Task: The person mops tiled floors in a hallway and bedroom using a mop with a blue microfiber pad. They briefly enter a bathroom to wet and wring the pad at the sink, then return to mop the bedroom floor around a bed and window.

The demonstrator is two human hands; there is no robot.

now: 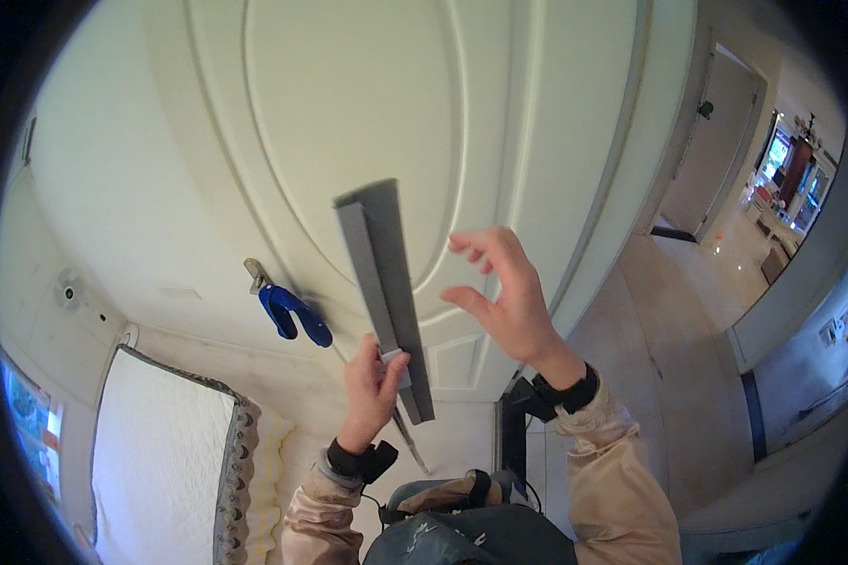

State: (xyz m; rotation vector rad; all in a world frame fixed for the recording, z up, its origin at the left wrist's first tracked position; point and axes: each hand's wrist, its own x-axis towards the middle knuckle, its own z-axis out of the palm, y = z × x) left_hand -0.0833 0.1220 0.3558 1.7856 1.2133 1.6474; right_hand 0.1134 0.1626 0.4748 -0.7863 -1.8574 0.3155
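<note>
A long grey flat strip, folded lengthwise and perhaps a door draught seal [389,282], stands nearly upright before me. My left hand [374,381] grips it near its lower end, with a small whitish piece [391,359] under the thumb. My right hand [505,296] is raised to the right of the strip, fingers curved and apart, holding nothing and not touching it. Behind both is a cream panelled door [353,92]. A thin dark rod [411,443] slants down below my left hand; its upper end is hidden.
A blue cloth item [293,314] hangs from the door handle [254,272]. A bed with a white quilted cover [162,452] is at the lower left. A dark upright post [512,431] stands by the door's lower edge. Tiled floor [629,339] runs right towards another door [717,134].
</note>
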